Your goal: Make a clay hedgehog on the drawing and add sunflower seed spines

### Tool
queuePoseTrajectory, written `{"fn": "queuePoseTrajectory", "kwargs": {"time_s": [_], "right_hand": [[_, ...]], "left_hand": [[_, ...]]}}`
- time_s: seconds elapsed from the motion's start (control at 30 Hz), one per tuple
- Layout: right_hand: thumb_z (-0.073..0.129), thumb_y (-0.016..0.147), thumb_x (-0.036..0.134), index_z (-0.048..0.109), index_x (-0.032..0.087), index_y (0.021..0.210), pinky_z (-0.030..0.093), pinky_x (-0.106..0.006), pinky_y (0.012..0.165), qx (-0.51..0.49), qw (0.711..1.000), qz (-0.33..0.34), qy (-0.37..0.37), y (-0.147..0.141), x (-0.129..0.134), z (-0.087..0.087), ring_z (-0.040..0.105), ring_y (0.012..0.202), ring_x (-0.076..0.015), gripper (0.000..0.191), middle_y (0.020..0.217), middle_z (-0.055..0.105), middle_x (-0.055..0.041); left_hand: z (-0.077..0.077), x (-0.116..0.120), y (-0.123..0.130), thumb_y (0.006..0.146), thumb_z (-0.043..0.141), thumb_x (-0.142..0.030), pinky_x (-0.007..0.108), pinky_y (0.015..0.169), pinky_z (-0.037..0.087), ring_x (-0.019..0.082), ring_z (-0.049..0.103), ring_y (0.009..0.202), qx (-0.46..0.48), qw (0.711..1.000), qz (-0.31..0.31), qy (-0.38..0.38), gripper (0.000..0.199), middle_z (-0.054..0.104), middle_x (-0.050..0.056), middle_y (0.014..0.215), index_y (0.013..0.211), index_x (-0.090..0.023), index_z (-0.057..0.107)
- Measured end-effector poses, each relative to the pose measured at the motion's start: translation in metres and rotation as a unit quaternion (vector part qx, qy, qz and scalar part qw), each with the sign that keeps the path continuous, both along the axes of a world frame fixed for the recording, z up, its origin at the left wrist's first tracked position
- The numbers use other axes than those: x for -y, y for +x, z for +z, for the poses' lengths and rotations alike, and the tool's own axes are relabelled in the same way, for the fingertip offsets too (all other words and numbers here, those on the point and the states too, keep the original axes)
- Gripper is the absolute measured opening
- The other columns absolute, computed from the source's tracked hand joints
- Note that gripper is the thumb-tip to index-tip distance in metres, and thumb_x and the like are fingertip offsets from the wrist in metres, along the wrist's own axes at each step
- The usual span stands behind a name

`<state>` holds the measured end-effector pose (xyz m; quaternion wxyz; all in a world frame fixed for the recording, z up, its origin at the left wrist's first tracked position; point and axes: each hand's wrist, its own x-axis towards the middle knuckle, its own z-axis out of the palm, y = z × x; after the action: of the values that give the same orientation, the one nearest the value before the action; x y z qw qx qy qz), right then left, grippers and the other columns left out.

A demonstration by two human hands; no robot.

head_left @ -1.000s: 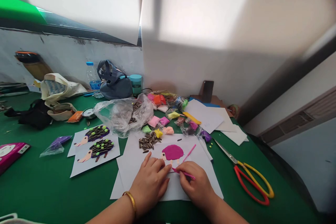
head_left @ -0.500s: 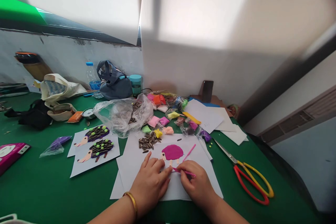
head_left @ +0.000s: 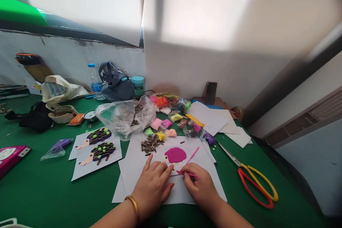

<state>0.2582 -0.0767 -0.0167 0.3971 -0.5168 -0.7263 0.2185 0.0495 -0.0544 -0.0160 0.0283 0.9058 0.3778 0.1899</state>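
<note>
My left hand (head_left: 151, 185) lies flat on a white paper sheet (head_left: 130, 174), fingers apart and holding nothing, just below a magenta clay oval (head_left: 175, 155). That oval forms a hedgehog body, with a pale clay face and legs (head_left: 170, 160) partly hidden by my fingers. My right hand (head_left: 200, 187) grips a pink plastic clay tool (head_left: 188, 174), its tip near the legs. Another pink tool (head_left: 192, 155) lies on the paper. Above the oval sits a pile of sunflower seeds (head_left: 151, 144).
Two finished seed-and-clay hedgehog pictures (head_left: 96, 151) lie to the left. Behind stand a clear plastic bag of seeds (head_left: 124, 117) and several clay packets (head_left: 160, 124). Red-and-yellow scissors (head_left: 253, 185) rest on the green table (head_left: 34, 185) at right.
My left fingers have shifted slightly on the paper, and my right hand has moved a little with the pink tool still in it. The clay and seeds stay in place.
</note>
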Motion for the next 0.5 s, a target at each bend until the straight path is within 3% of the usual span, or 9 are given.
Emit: {"fn": "queuePoseTrajectory", "kwargs": {"time_s": [0.2,0.5], "right_hand": [[0.05,0.087,0.015,0.067,0.022,0.092,0.052,-0.031,0.075,0.005,1.0,0.026,0.011,0.0,-0.0009,-0.0011,0.065,0.081,-0.0192,0.02,0.086,0.069,-0.0045],[0.05,0.086,0.013,0.067,0.022,0.091,0.052,-0.032,0.075,0.02,1.0,0.023,0.009,-0.0023,-0.002,-0.0024,0.065,0.081,-0.0195,0.02,0.086,0.07,-0.0036]], "left_hand": [[-0.0004,-0.0003,0.0002,0.089,0.059,-0.029,0.06,0.111,0.028,0.025,0.061,0.1,0.006,1.0,0.004,-0.009,0.028,0.067,0.005,0.104,0.115,-0.022,0.062],[0.0011,0.0004,0.001,0.088,0.059,-0.028,0.059,0.112,0.028,0.024,0.06,0.1,0.003,1.0,0.007,-0.012,0.026,0.066,0.004,0.103,0.113,-0.022,0.062]]}}
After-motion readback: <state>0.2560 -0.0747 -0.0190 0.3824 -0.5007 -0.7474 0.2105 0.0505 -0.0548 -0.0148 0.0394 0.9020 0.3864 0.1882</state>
